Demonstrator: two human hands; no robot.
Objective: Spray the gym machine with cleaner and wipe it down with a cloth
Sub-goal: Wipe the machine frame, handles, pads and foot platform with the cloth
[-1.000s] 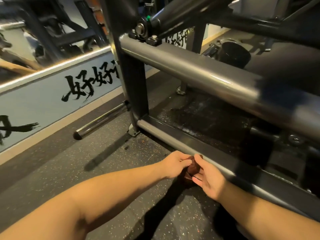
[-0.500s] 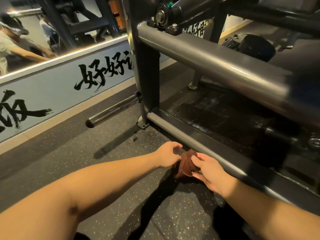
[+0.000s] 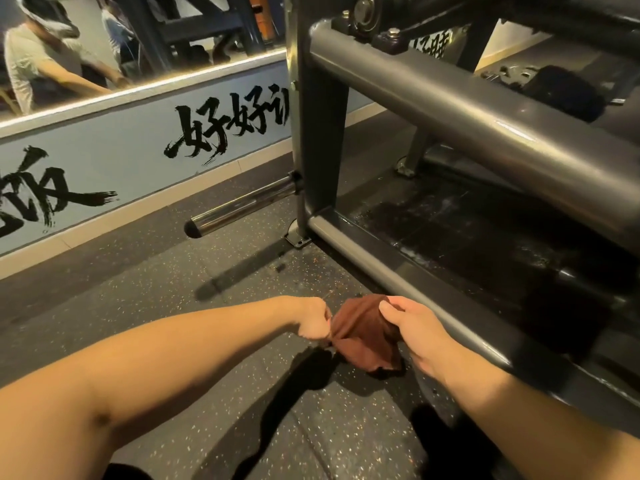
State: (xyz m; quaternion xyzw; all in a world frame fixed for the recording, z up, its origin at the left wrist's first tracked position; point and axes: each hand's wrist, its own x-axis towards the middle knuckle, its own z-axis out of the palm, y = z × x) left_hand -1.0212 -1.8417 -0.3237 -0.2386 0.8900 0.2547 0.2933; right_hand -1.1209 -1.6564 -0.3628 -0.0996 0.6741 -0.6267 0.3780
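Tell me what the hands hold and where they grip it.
A brown cloth: the left hand pinches its bunched left end, the right hand grips its upper right edge.

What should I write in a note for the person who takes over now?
Left hand: pinches one end of the brown cloth.
Right hand: holds the other end; the cloth hangs between them, near the floor.
Machine: its lower rail runs just beyond the hands, close to the cloth.
Done: cannot tell; no spray bottle in view.
Left to do: wipe the machine.
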